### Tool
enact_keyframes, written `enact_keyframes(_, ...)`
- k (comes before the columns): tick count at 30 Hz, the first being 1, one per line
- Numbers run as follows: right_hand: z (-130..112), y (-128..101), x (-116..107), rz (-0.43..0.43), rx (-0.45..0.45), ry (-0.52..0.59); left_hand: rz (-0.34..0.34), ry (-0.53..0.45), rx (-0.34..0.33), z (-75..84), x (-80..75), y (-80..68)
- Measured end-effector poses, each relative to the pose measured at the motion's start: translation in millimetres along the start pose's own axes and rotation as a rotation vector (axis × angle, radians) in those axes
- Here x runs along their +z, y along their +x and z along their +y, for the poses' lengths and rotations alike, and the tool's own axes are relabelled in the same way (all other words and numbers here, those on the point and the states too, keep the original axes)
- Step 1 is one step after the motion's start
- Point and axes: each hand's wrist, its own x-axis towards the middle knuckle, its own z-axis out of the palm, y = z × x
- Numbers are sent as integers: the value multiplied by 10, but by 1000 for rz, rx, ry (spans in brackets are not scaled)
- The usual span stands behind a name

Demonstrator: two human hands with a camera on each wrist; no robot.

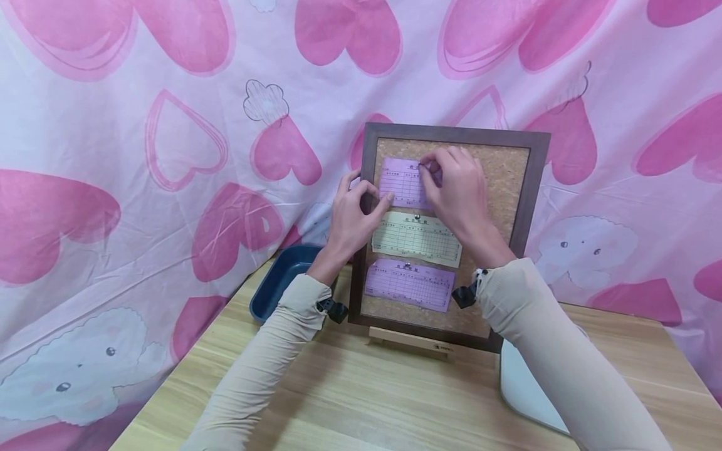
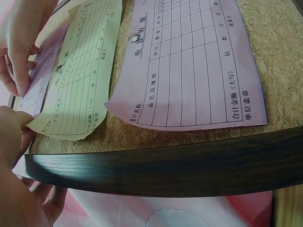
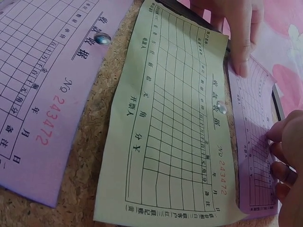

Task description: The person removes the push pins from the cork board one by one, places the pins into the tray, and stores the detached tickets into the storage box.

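While the top purple slip (image 1: 402,181) is steadied at its edge by left hand (image 1: 354,216) fingertips | pin pinched above it by right hand (image 1: 459,188) | pressed squarely into cork board (image 1: 507,169).

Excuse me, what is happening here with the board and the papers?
A person works at a cork board standing on a wooden table. Three receipt slips are on it: a purple top slip, a yellow middle slip and a purple bottom slip. The left hand presses the top slip's left edge, while the right hand pinches at its upper edge.
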Motion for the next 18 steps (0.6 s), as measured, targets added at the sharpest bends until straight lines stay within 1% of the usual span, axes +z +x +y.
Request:
enact_keyframes(11, 13, 11, -5, -23, 26, 8, 38, 0, -1, 20, 21, -1)
enact_keyframes(18, 22, 13, -8, -32, 29, 15, 44, -5, 7, 21, 34, 10)
